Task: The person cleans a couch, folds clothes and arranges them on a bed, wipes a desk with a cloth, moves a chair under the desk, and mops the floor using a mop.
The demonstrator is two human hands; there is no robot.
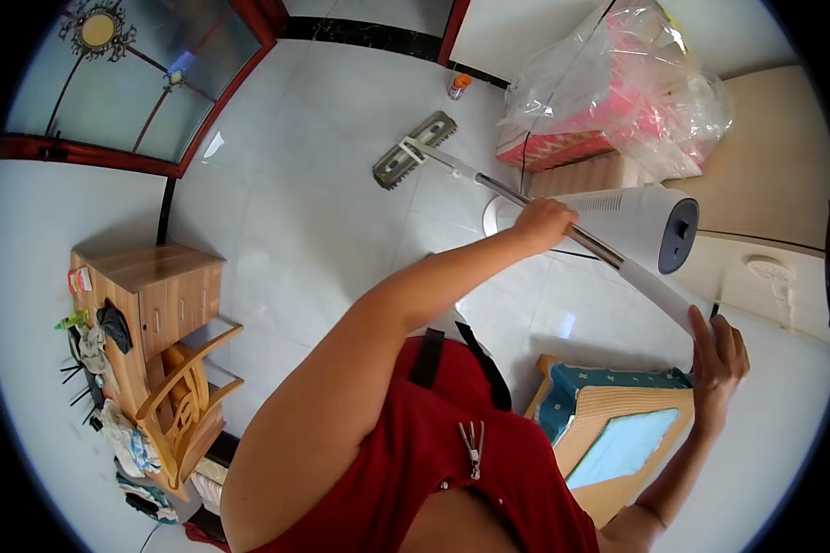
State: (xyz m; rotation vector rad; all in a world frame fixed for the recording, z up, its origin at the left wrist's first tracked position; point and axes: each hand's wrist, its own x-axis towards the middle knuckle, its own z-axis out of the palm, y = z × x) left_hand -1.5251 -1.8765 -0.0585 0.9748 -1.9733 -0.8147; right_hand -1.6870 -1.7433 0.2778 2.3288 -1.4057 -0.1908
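A flat mop with a long silver pole [604,249] and a pale sleeve at its upper end runs diagonally across the head view. Its grey-green rectangular head [415,150] with a toothed edge rests on the tiled floor. My left hand [544,226] is wrapped around the middle of the pole. Farther up, my right hand [717,355] grips the pale upper end, with the fingers bent over it. A white cylindrical appliance [609,217] with a dark round panel stands just behind the pole, close to my left hand.
An orange-capped bottle [459,87] stands on the floor beyond the mop head. Plastic-wrapped pink bundles [618,92] are stacked at the right wall. A wooden desk [148,276] and chair [184,405] are at left; a wooden seat with a blue cushion [622,447] is at lower right.
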